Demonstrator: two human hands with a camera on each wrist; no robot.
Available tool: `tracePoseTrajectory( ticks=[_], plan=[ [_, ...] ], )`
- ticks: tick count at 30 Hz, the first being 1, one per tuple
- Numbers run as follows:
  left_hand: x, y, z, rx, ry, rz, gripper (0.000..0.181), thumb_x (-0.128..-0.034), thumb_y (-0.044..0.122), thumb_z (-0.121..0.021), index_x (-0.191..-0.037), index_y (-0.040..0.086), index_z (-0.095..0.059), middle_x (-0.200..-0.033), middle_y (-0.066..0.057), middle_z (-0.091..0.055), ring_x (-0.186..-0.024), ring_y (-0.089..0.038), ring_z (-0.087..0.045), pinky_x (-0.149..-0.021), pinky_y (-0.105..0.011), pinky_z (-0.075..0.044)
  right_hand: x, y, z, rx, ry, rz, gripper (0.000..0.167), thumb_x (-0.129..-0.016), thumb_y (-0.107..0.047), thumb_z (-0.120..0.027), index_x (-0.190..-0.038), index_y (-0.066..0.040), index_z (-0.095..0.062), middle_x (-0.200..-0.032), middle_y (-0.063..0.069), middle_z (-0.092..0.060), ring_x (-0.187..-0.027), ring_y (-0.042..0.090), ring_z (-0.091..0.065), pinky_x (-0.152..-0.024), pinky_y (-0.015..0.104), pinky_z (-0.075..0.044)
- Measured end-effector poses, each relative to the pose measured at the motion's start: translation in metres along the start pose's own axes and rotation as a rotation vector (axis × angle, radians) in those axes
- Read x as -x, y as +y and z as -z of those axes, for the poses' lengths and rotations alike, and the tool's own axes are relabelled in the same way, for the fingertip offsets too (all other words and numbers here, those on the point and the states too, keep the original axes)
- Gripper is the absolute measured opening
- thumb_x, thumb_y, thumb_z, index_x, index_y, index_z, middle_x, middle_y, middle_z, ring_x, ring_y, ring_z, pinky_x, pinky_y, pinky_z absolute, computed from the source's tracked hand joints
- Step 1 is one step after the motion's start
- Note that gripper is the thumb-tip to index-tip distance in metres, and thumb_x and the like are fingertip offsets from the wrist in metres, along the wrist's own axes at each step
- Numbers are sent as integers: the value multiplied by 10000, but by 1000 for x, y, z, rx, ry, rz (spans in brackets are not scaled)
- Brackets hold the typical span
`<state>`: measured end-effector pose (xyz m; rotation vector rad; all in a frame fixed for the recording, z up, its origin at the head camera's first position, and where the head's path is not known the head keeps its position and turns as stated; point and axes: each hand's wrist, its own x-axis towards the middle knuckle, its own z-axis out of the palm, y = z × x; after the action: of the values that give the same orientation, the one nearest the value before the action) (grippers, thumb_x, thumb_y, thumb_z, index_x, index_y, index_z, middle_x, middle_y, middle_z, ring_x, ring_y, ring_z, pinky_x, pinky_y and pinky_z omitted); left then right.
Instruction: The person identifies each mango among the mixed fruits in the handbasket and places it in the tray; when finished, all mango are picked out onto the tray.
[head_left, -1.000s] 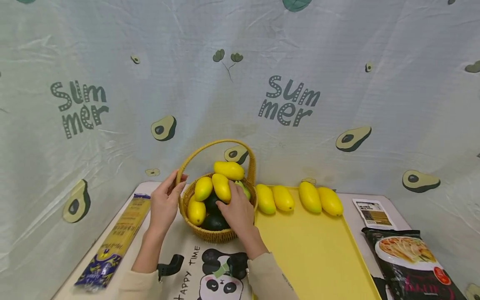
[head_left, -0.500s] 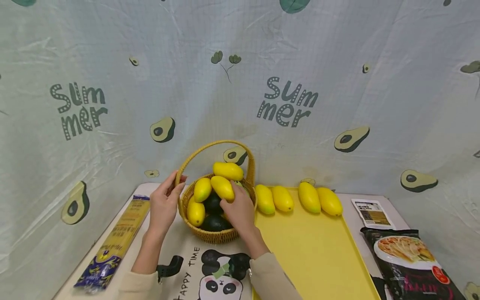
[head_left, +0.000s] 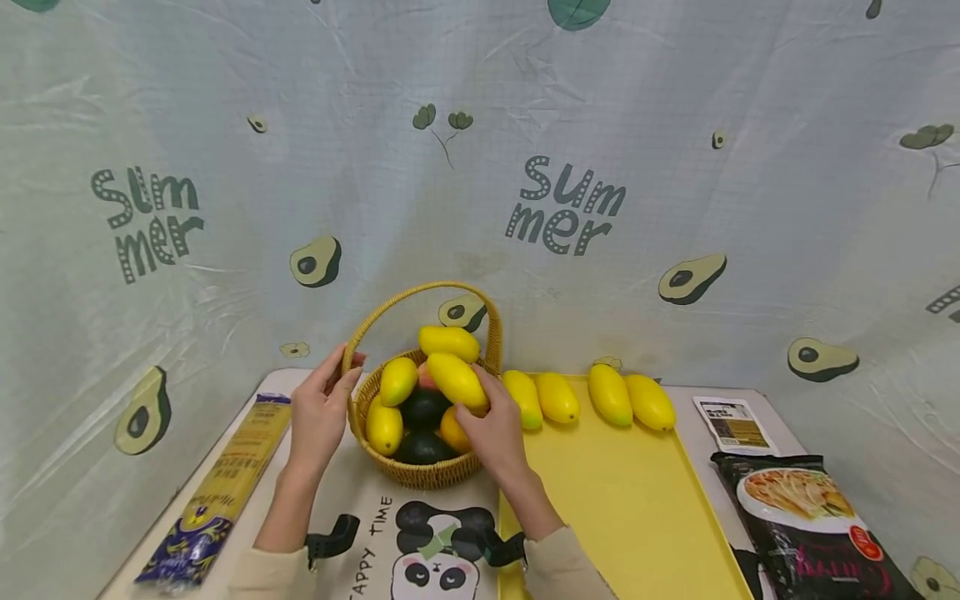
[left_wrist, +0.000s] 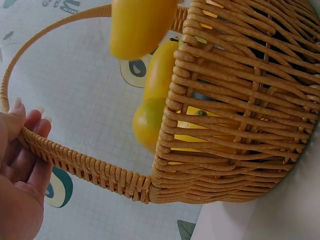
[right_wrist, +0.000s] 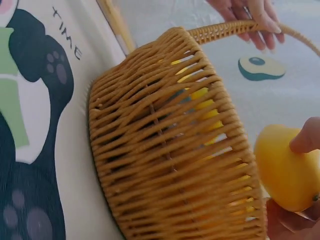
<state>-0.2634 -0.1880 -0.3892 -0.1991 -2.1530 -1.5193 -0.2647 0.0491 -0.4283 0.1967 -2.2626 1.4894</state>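
Yellow and smooth, one mango tilts over the right of the basket, clamped between thumb and fingers of the right hand; the left hand curls its fingers round the handle. Gripped toward one end, it could slip, or knock loose the rear mango at the basket's far rim. The basket stands on a panda-printed table, left of a yellow tray, before patterned sheeting.

basket: rough woven wicker; mango: smooth; tray: matt, perhaps plastic; backdrop: creased

Yellow mango, golden-brown woven basket, avocado-printed pale grey backdrop
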Motion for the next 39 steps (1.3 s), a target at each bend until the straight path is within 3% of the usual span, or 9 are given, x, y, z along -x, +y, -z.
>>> tracePoseTrajectory(
  ticks=[6, 16, 25, 32, 39],
  plan=[
    [2, 0, 2, 10, -10, 27, 463, -1019, 200, -563, -1476, 196, -489, -1275, -45, -666, -1249, -148, -597, -986, -50, -437, 4, 4, 14, 46, 63, 94, 561, -817, -134, -749, -1360, -168, -611, -1323, 25, -631, -1203, 230, -585, -1067, 428, -500],
    [2, 0, 4, 19, -12, 9, 451, -1023, 224, -556, -1470, 210, -498, -1267, -43, -668, -1240, -117, -598, -996, -64, -440, 15, 8, 50, 125, 53, 150, 565, -800, -74, -743, -1342, -183, -625, -1315, 20, -623, -1231, 247, -551, -1041, 466, -494],
    [1, 1, 4, 35, -31, -6, 457, -1023, 235, -555, -1475, 204, -492, -1273, -56, -665, -1254, -142, -595, -998, -66, -439, 22, 8, 102, 365, 39, 213, 552, -790, -75, -738, -1325, -162, -633, -1322, 86, -609, -1202, 307, -547, -969, 495, -516],
    [0, 1, 1, 18, -31, -13, 462, -1019, 230, -562, -1475, 198, -492, -1275, -63, -667, -1256, -159, -598, -992, -60, -439, 42, 12, 131, 534, -59, 183, 551, -798, -139, -755, -1332, -181, -627, -1322, 82, -604, -1191, 303, -556, -872, 467, -554],
    [2, -1, 0, 28, -7, -7, 455, -1017, 217, -567, -1467, 231, -501, -1271, -56, -670, -1210, -22, -598, -990, -64, -445, 54, 24, 124, 753, -229, 213, 521, -769, -145, -739, -1282, -177, -656, -1259, 93, -635, -1078, 281, -586, -838, 418, -551]
  ],
)
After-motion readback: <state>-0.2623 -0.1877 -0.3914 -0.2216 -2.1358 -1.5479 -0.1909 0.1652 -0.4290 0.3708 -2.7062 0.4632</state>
